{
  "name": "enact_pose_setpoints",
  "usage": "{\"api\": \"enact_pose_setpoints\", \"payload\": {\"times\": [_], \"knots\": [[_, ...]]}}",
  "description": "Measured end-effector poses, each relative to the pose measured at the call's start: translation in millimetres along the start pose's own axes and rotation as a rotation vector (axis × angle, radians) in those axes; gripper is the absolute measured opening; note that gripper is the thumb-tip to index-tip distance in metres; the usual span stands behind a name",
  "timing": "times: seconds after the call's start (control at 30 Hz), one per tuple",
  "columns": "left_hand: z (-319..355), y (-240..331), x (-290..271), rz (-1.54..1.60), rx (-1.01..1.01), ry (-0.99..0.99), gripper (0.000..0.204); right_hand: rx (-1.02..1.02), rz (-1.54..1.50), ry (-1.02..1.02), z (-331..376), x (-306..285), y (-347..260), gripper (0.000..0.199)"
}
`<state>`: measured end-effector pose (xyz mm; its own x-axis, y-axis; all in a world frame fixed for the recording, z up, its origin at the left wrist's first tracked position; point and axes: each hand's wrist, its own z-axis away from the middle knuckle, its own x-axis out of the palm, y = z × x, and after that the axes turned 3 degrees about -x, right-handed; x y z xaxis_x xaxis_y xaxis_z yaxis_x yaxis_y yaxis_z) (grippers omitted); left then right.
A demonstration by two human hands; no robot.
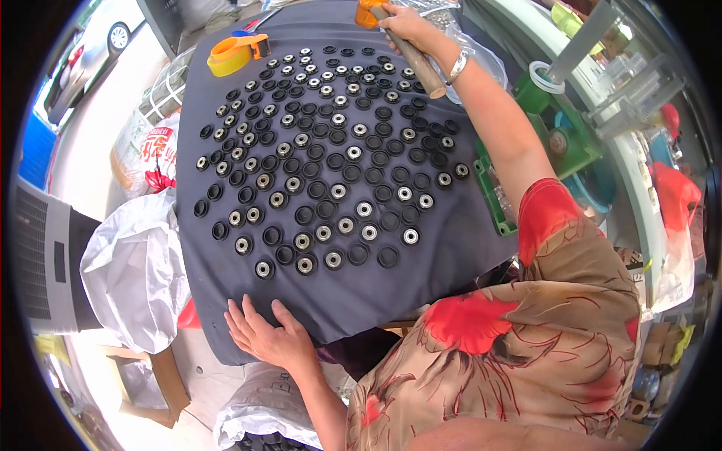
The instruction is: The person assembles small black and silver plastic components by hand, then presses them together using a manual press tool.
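My right hand (410, 26) is closed round the wooden handle of a mallet (425, 73) at the far edge of the table. The mallet's orange head points away from me. Low on the left, my left hand (269, 334) rests on the dark cloth (301, 308) near its front edge, fingers spread and holding nothing. Between my hands, many black rings (326, 209) lie spread over the cloth. Several hold small silver bearings (304, 263) in their centres, while others show only their black faces.
A yellow tape roll in an orange dispenser (229, 57) sits at the far left. On the right stand a green bin (553, 139), a green tray (492, 195) and clear tubes (587, 41). White sacks (139, 263) and a cardboard box (162, 383) are on the floor at left.
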<state>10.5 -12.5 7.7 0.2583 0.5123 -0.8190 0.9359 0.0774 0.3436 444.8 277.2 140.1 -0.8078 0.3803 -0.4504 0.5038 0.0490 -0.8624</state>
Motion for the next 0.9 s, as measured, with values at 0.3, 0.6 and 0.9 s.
{"api": "enact_pose_setpoints", "payload": {"times": [0.3,0.6,0.9], "knots": [[2,-6,2,0.026,-0.013,0.011,0.043,0.109,0.096,0.002,82,1,-5,0.066],[1,-4,2,0.049,-0.007,0.015,0.043,0.260,0.092,-0.139,79,4,22,0.066],[0,0,4,0.065,-0.016,0.026,0.044,0.185,0.102,-0.018,79,6,34,0.059]]}}
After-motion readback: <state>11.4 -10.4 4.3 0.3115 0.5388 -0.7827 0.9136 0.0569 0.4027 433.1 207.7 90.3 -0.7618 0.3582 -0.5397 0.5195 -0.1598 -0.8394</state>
